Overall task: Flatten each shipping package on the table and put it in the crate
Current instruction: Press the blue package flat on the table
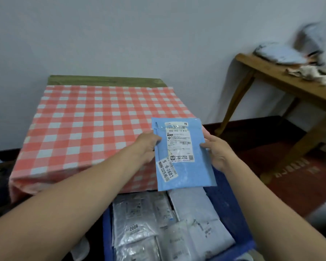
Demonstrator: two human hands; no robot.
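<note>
I've got the blue package (183, 157) pinched by both hands, my left hand (146, 146) on its left edge and my right hand (217, 152) on its right edge, held up flat in the air over the near corner of the checked desk (94, 117) and just above the far end of the blue crate (231, 213). It looks flat enough, so I'd lower it level and label-up onto the grey packages (169, 227) already stacked in the crate. Best to let go of both sides together so it doesn't slide off the stack or catch on the crate wall.
</note>
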